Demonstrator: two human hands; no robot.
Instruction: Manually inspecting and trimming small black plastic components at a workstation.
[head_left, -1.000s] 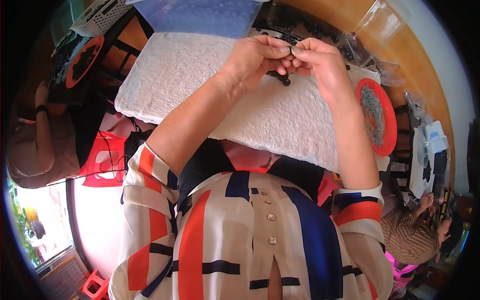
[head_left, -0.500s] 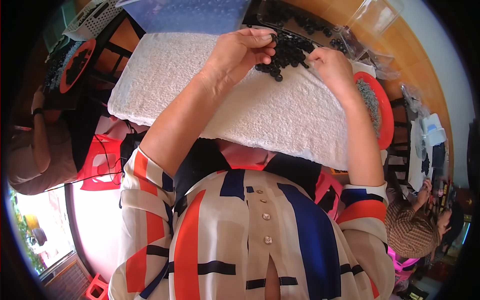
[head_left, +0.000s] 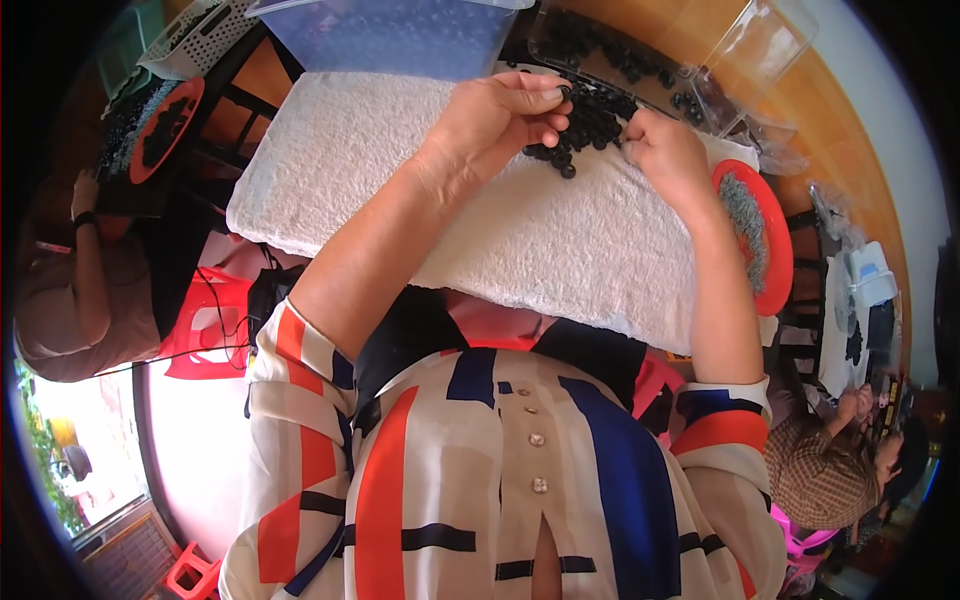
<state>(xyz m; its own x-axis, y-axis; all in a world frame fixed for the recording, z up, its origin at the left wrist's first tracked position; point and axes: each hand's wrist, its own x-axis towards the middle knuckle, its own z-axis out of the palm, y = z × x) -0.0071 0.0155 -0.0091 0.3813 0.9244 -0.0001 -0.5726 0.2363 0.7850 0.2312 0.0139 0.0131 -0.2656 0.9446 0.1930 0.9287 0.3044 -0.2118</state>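
Our left hand [head_left: 500, 118] pinches one small black ring [head_left: 566, 93]; our right hand [head_left: 665, 150] curls loosely over the pile of rings [head_left: 585, 128] on the white towel [head_left: 420, 180]. We should lift singly, keeping the rest still.

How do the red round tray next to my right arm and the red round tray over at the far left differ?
The red round tray by the right arm lies on the white towel and holds a grey, fuzzy-looking pile. The red round tray at far left sits off the towel, at another person's spot, holding small black pieces. Both are red, round and shallow.
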